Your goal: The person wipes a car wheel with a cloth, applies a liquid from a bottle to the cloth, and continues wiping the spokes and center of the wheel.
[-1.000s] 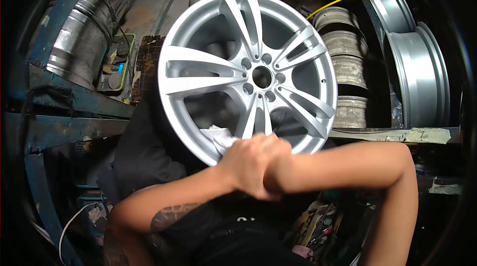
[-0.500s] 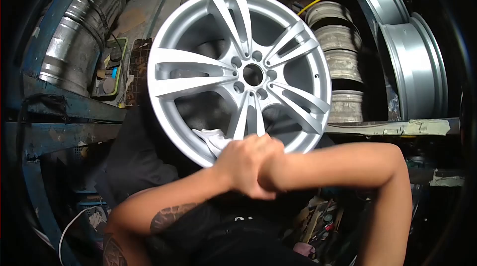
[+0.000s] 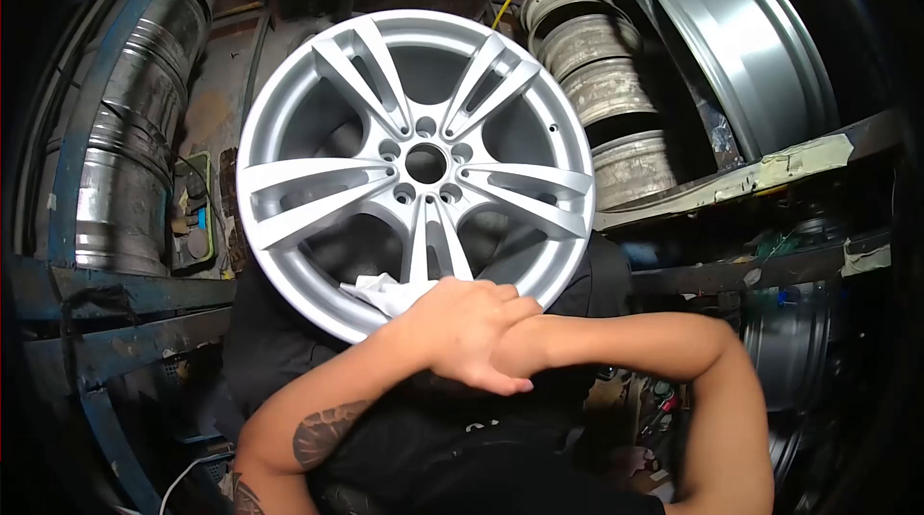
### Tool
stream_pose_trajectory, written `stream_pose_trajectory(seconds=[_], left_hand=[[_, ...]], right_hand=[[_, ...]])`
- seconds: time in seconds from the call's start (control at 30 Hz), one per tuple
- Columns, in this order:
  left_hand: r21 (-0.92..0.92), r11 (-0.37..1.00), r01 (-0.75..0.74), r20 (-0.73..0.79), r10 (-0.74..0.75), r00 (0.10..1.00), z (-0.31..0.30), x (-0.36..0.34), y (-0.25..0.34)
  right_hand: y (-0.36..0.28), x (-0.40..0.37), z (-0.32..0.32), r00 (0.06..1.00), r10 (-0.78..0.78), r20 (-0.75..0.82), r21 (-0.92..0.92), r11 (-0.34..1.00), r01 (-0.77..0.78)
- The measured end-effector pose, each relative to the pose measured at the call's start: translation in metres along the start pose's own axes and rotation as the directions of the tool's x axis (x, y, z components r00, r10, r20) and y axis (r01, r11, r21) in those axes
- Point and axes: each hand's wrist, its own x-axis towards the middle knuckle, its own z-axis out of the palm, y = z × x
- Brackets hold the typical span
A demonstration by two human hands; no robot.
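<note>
From my remote view, I see the wheel (image 3: 426, 53) face-up in the middle, spokes fanned round its hub. At its six o'clock edge, my left hand (image 3: 462, 327) is clamped over the right hand (image 3: 525, 347), whose fingers are too hidden for me to tell their state. A white cloth (image 3: 385, 295) lies against the rim at seven. Openings between the spokes give room at twelve, two and ten. Beyond the edge, stacked rims (image 3: 602, 82) crowd close at two; a tray (image 3: 198, 244) sits apart at nine.
</note>
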Motion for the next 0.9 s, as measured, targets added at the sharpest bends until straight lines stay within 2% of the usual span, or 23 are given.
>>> stream_pose_trajectory(seconds=[0.13, 0.2, 0.23, 0.33, 0.37, 0.4, 0.47, 0.5, 0.53, 0.63, 0.7, 0.8, 0.9], left_hand=[[0.059, 0.998, 0.028, 0.177, -0.038, 0.983, -0.010, 0.012, 0.007], [0.012, 1.000, 0.001, 0.151, -0.003, 0.989, -0.010, 0.005, 0.024], [-0.067, 0.997, -0.037, 0.097, 0.043, 0.994, -0.009, 0.005, 0.016], [-0.052, 0.998, 0.030, 0.058, -0.027, 0.998, -0.001, 0.013, -0.013], [-0.012, 0.996, 0.085, 0.109, -0.083, 0.991, -0.013, 0.012, 0.005], [-0.056, 0.998, 0.002, 0.044, 0.001, 0.999, -0.013, 0.008, 0.014], [-0.112, 0.994, -0.004, 0.036, 0.008, 0.999, -0.019, 0.006, 0.024], [-0.162, 0.987, 0.016, 0.037, -0.010, 0.999, -0.018, 0.006, 0.010], [-0.063, 0.995, 0.082, 0.055, -0.079, 0.995, -0.018, 0.009, 0.002], [-0.089, 0.991, 0.095, 0.059, -0.090, 0.994, -0.022, 0.011, 0.008], [-0.054, 0.998, 0.013, 0.023, -0.011, 1.000, -0.017, 0.008, 0.023], [-0.038, 0.997, 0.067, 0.001, -0.067, 0.998, -0.010, 0.010, -0.001], [-0.036, 0.999, -0.010, -0.003, 0.010, 1.000, -0.018, 0.007, 0.014]], right_hand=[[0.006, 0.014, 0.009, 0.999, -0.016, -0.042, 0.039, 0.999, 0.018], [0.002, 0.011, 0.013, 0.998, -0.034, -0.061, 0.068, 0.997, 0.038], [0.003, 0.011, 0.013, 0.997, -0.037, -0.073, 0.080, 0.996, 0.042], [0.011, 0.018, 0.012, 0.995, -0.045, -0.087, 0.107, 0.993, 0.054], [0.008, 0.016, 0.015, 0.994, -0.050, -0.097, 0.108, 0.992, 0.061], [0.001, 0.014, 0.019, 0.992, -0.058, -0.112, 0.117, 0.991, 0.071], [-0.001, 0.013, 0.020, 0.988, -0.062, -0.143, 0.140, 0.987, 0.082], [0.002, 0.016, 0.018, 0.986, -0.065, -0.151, 0.153, 0.984, 0.089], [0.008, 0.020, 0.015, 0.987, -0.071, -0.145, 0.156, 0.983, 0.094], [0.012, 0.021, 0.014, 0.986, -0.077, -0.149, 0.152, 0.983, 0.100], [0.001, 0.013, 0.022, 0.982, -0.084, -0.168, 0.166, 0.980, 0.113], [0.000, 0.022, 0.015, 0.979, -0.108, -0.173, 0.164, 0.977, 0.137], [0.001, 0.017, 0.019, 0.978, -0.116, -0.172, 0.150, 0.978, 0.142]])
